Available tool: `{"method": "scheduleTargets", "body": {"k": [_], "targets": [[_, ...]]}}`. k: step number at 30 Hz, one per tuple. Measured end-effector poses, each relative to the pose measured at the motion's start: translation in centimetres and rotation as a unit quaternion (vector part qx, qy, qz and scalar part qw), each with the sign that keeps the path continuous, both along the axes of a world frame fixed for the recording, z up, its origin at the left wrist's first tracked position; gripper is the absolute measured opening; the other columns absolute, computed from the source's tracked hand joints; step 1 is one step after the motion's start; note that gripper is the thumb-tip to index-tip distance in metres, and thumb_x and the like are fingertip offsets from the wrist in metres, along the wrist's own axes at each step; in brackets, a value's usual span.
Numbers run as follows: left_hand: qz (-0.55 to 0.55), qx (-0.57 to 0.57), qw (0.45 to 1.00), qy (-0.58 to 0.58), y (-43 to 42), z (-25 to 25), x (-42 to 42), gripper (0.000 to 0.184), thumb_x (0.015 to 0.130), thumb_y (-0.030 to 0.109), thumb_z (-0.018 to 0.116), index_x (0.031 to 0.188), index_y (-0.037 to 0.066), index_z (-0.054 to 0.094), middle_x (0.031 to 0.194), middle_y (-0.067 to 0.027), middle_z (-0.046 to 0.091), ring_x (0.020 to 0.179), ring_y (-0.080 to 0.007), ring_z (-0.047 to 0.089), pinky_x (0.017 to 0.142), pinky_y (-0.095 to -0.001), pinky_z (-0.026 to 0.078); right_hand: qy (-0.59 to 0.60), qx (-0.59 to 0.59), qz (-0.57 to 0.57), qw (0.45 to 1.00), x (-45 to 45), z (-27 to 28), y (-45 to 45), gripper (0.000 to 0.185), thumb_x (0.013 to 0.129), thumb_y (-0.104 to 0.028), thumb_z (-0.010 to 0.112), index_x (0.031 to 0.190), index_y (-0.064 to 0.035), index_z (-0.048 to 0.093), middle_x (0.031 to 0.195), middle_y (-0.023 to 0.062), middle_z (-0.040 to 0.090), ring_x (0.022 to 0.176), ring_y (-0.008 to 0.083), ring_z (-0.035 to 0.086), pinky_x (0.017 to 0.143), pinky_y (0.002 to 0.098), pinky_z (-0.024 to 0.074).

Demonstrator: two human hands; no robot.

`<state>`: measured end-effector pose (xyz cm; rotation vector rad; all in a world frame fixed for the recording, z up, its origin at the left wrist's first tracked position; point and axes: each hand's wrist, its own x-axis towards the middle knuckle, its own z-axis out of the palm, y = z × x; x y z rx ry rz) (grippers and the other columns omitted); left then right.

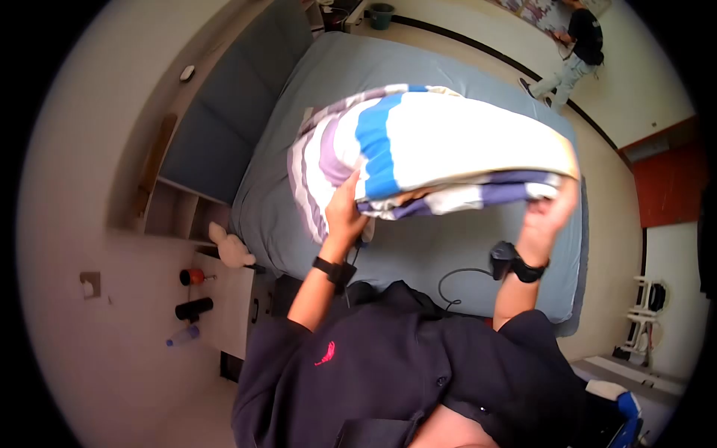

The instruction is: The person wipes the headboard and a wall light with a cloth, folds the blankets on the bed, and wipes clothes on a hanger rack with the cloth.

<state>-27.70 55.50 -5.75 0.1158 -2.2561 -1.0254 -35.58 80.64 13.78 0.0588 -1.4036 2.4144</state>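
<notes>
A folded striped quilt [463,138], white with blue, purple and grey bands, is held up over the bed [478,261]. My left hand [344,209] is closed on the quilt's near edge, left of its middle. At the right end, my right hand [551,209] grips the layered corner; some of its fingers are blurred or hidden by the fabric. Both wrists wear black straps, and a thin dark cable runs near the right one. The quilt hides the middle of the grey-blue bed sheet.
A padded headboard [231,97] with shelves stands on the left. A plush toy [231,246], an orange mug [193,277] and a bottle [183,336] are by the nightstand [224,302]. Another person [579,45] is at the far right wall. A white rack [642,317] stands right.
</notes>
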Motion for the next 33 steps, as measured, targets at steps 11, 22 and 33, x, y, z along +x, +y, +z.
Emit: {"method": "scheduleTargets", "body": {"k": [11, 22, 33], "targets": [[-0.478, -0.069, 0.863, 0.150, 12.0, 14.6, 0.1, 0.050, 0.069, 0.017, 0.064, 0.117, 0.006, 0.054, 0.086, -0.0074, 0.062, 0.067, -0.0255, 0.061, 0.059, -0.0346, 0.050, 0.266, 0.259, -0.429, 0.823, 10.8, 7.1, 16.2, 0.043, 0.090, -0.028, 0.036, 0.109, 0.0059, 0.054, 0.109, 0.0142, 0.058, 0.100, 0.0224, 0.057, 0.085, 0.0357, 0.0467], [-0.665, -0.027, 0.746, 0.023, 21.8, 8.8, -2.2, 0.036, 0.069, 0.027, 0.060, 0.099, 0.008, 0.059, 0.067, -0.0145, 0.062, 0.060, -0.0350, 0.059, 0.054, -0.0455, 0.046, 0.252, 0.279, -0.468, 0.800, 9.6, 8.7, 22.1, 0.040, 0.091, -0.027, 0.035, 0.108, 0.0047, 0.055, 0.105, 0.0124, 0.059, 0.096, 0.0211, 0.058, 0.085, 0.0340, 0.0467], [-0.545, 0.435, 0.683, -0.216, 19.3, 6.7, -0.9, 0.053, 0.071, 0.009, 0.070, 0.119, 0.000, 0.051, 0.113, -0.0075, 0.060, 0.104, -0.0143, 0.053, 0.093, -0.0299, 0.040, 0.276, 0.219, -0.184, 0.918, -12.0, 9.6, 14.4, 0.037, 0.093, -0.025, 0.035, 0.106, 0.0035, 0.055, 0.102, 0.0107, 0.060, 0.092, 0.0197, 0.058, 0.084, 0.0323, 0.0468]]}}
